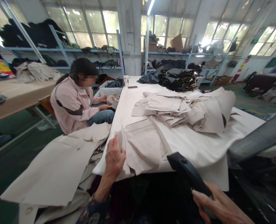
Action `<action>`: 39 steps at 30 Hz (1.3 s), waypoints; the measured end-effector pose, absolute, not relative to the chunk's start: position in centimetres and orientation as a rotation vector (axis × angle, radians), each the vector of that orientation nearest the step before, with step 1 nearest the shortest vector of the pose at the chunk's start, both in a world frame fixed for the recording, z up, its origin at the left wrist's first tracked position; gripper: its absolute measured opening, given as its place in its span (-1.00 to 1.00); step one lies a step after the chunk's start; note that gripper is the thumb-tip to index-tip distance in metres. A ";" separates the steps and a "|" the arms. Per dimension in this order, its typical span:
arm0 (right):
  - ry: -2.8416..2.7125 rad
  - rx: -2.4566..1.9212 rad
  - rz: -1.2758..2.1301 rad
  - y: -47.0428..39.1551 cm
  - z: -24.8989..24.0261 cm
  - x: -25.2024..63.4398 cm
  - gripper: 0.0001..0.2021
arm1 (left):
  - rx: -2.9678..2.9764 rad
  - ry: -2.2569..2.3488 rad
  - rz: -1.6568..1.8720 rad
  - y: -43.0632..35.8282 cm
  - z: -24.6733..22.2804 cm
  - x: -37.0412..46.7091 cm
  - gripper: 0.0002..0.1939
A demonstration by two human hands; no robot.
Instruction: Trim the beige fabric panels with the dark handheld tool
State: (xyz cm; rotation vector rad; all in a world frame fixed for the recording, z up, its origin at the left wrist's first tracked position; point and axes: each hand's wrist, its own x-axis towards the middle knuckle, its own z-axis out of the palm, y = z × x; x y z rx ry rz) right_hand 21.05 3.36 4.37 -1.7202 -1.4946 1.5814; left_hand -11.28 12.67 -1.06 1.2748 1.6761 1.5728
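Note:
My left hand is against the left edge of a beige fabric piece lying at the table's near edge. Its fingers are stretched upward beside a raised flap of the cloth. In my right hand is a black handheld tool with a flat, angled head; its exact kind cannot be made out. The tool's head is just right of the fabric piece's lower right corner. To the left of my left hand, a stack of beige garment pieces with metal fittings hangs low beside the table.
A heap of beige pieces lies on the white table; black pieces with gold-coloured fittings are stacked at its far end. A phone lies near them. A seated co-worker handles cloth on the left. A grey beam slants at right.

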 end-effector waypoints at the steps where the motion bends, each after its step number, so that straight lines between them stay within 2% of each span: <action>1: -1.481 -1.725 1.561 3.6 4.3 21.2 -0.54 | 1.573 1.699 1.545 12.9 -0.3 -9.8 -0.39; 5: -1.494 -1.728 1.525 4.0 3.7 21.9 -0.55 | 2.320 1.324 1.040 14.2 0.1 -3.3 -0.51; 7: -1.517 -1.678 1.567 4.0 3.3 22.3 -0.55 | 2.479 1.268 0.750 14.9 -1.6 -1.0 -0.57; 9: -1.532 -1.634 1.601 4.1 2.9 22.7 -0.55 | 2.484 1.312 0.669 15.3 -3.9 0.2 -0.60; 14: -1.555 -1.553 1.685 5.1 1.9 22.6 -0.58 | 2.516 1.448 0.638 14.3 -7.8 0.0 -0.51; 27: -1.467 -1.669 1.707 9.0 0.4 20.0 -0.59 | 2.772 1.561 0.648 13.3 -8.4 -0.4 -0.51; 31: -1.465 -1.685 1.667 10.4 1.5 19.8 -0.61 | 2.763 1.587 0.631 13.3 -8.0 -0.5 -0.52; 36: -1.388 -1.791 1.433 11.5 4.2 20.4 -0.62 | 2.750 1.590 0.636 13.2 -7.9 -0.6 -0.50; 39: -1.437 -1.776 1.455 10.8 5.1 20.8 -0.61 | 2.743 1.599 0.632 13.3 -8.1 -0.5 -0.51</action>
